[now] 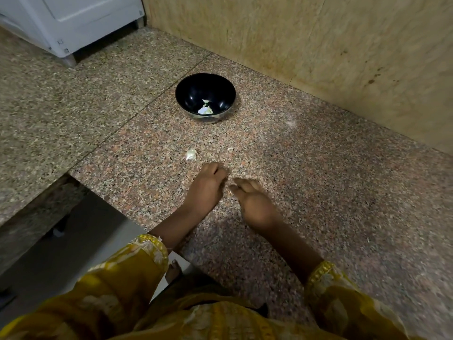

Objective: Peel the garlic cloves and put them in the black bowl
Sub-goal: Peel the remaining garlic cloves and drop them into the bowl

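Left hand (208, 185) is sitting curled, contents unclear; right hand (255, 204) is hanging slack, risking brushing the clove (191, 154) off the countertop (318, 168).

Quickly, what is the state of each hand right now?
Left hand: fingers curled; whether it holds anything cannot be told.
Right hand: open, fingers loosely straight, nothing visible in it.
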